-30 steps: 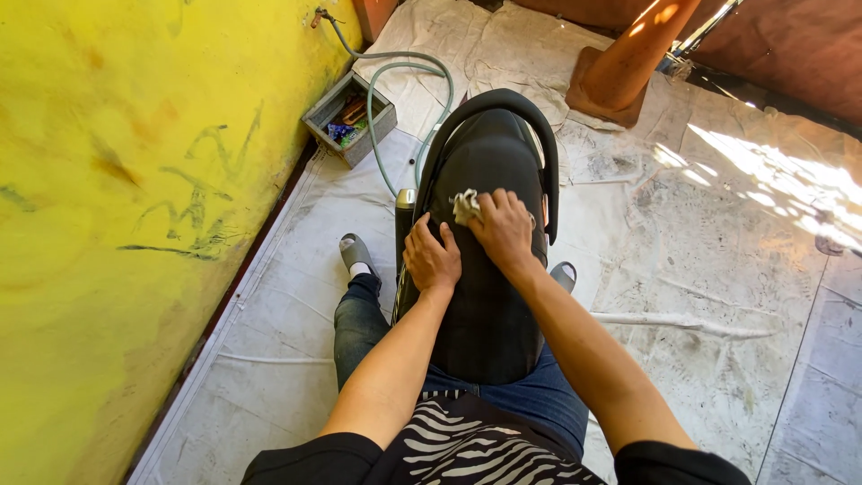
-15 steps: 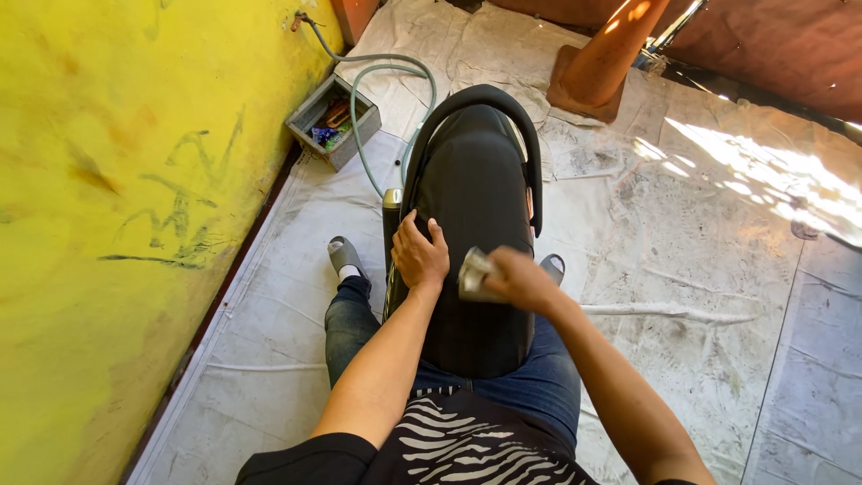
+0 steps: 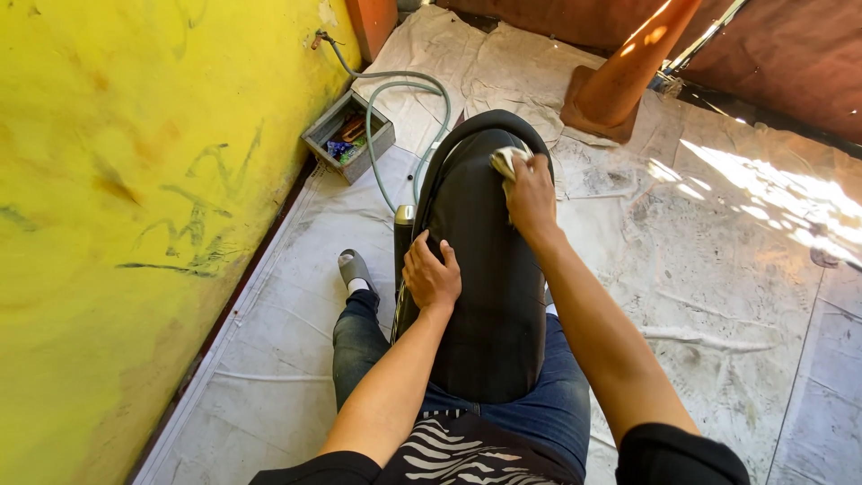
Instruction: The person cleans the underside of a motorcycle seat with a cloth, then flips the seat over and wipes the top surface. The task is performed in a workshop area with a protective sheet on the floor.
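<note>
right hand (image 3: 532, 196): closed round a small pale rag (image 3: 505, 160), pressing it onto the far end of the black motorcycle seat (image 3: 480, 269). Only a bit of the rag pokes out past the fingers, up and to the left of the knuckles.
left hand (image 3: 432, 277): not gripping anything, just lying flat with fingers spread on the near left flank of the seat, closer to the body than the rag hand.
seat: long, black and shiny, resting lengthwise on the person's lap with the near end on the jeans (image 3: 548, 413) and the far end pointing away, right under both hands.
grab rail (image 3: 485, 119): black loop curving round the far end of the seat, just beyond the rag.
beyond the rag hand: orange traffic cone (image 3: 628, 67) up and to the right, on the dirty white floor sheet (image 3: 718, 287).
left of the rag hand: grey-green hose (image 3: 395, 90) looping over the floor, then a small grey box (image 3: 348, 136) of odds and ends against the yellow wall (image 3: 117, 224).
by the left hand: a metal can top (image 3: 405, 214) peeks out just beside the seat's left edge, and a grey shoe (image 3: 354, 268) sits a little further left.
</note>
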